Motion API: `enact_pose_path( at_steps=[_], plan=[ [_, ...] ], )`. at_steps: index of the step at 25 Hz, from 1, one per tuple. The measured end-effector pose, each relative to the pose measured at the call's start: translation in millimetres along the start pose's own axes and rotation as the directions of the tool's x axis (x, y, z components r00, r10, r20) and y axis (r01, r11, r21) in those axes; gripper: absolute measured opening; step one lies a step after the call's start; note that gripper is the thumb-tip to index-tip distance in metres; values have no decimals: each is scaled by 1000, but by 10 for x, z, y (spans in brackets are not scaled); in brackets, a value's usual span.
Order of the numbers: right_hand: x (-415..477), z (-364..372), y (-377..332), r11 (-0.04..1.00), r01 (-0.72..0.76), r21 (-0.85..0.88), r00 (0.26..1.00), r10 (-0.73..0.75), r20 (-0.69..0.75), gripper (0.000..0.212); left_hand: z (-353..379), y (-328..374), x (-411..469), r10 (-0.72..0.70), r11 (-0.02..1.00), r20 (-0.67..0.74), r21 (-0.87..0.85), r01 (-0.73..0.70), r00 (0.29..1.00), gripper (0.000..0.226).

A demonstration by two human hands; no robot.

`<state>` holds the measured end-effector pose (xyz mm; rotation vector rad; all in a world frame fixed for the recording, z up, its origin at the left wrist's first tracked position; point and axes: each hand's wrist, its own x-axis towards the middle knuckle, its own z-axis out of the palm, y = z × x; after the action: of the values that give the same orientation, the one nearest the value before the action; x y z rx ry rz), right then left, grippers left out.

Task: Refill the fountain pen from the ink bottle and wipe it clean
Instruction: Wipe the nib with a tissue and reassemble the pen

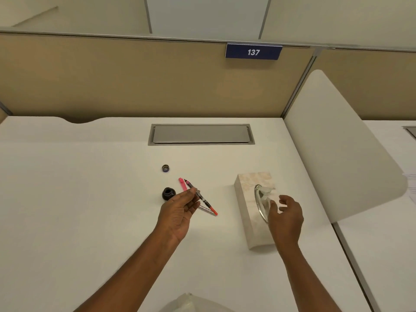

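My left hand (180, 210) holds the fountain pen (203, 199) between thumb and fingers, nib pointing away at the upper left, orange end toward the lower right. Just left of it stands the open dark ink bottle (168, 193). The bottle's cap (165, 168) lies farther back on the desk. A pink pen part (182, 183) and a clear barrel piece (208, 210) lie on the desk under the pen. My right hand (286, 218) hovers with fingers apart over the opening of the tissue box (249, 203), touching a tissue (267, 191) that sticks out.
The white desk (90, 210) has a grey cable tray lid (200, 134) at the back. A beige partition rises behind, and a white curved divider (337, 154) stands at the right. A crumpled white object (186, 304) shows at the bottom edge.
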<state>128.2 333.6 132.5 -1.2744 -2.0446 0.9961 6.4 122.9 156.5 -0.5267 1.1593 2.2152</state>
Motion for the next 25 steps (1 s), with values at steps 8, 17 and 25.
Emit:
enact_pose_path(
  at_steps=[8,17,25],
  plan=[
    [212,199,256,906,89,-415,988,-26,154,44,31,8,-73,1,999,37,50,-3,999,18],
    [367,326,399,937,67,-341,986,-10,167,20,-40,115,-186,47,993,148,98,-62,988,19],
    [390,354,401,982,-16,-189,987,45,153,8,-36,68,-160,48,993,132,100,-62,990,18]
  ],
)
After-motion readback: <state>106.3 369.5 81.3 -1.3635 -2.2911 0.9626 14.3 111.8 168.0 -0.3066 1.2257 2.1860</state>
